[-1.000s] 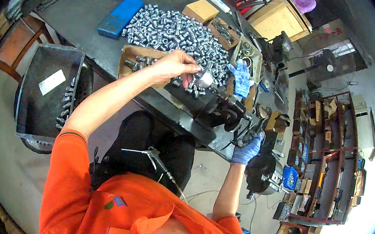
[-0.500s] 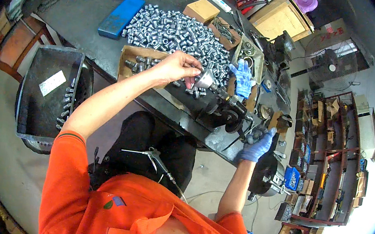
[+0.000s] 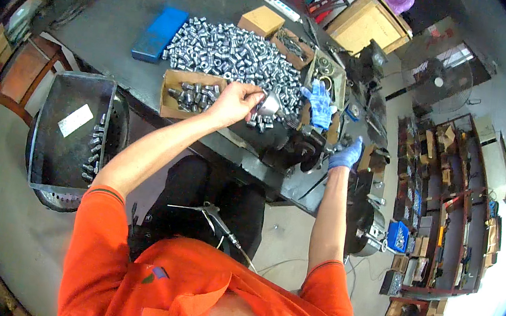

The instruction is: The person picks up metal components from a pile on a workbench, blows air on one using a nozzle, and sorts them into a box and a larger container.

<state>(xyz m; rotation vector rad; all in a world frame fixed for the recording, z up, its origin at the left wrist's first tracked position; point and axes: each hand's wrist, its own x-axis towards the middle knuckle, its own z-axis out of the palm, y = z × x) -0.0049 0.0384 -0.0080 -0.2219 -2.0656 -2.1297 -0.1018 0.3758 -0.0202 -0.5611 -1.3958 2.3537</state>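
Note:
My bare left hand [image 3: 238,104] is closed, thumb and fingertips pinching the near side of a silvery cone-shaped metal piece [image 3: 270,104]. That piece lines up with a dark bench fixture [image 3: 300,151] that has a round wheel. Beyond the fixture, my right hand [image 3: 347,155], in a blue glove, curls around something by the wheel; its fingers hide what it is. A large pile of short silvery metal fittings [image 3: 234,53] spreads behind my left hand. Next to my left wrist, a cardboard box [image 3: 170,106] holds more such fittings.
A spare blue glove [image 3: 319,105] lies behind the fixture. A blue case [image 3: 159,35] flanks the pile. On the left stands a dark bin [image 3: 66,152] with several fittings along its side. An air gun [image 3: 215,216] rests across my lap. Shelves [image 3: 446,211] and a fan [image 3: 437,82] stand right.
My right hand has moved up and away from me, closer to the fixture's wheel. My left hand stays at the cone-shaped piece, shifted slightly. The whole view has tilted a little.

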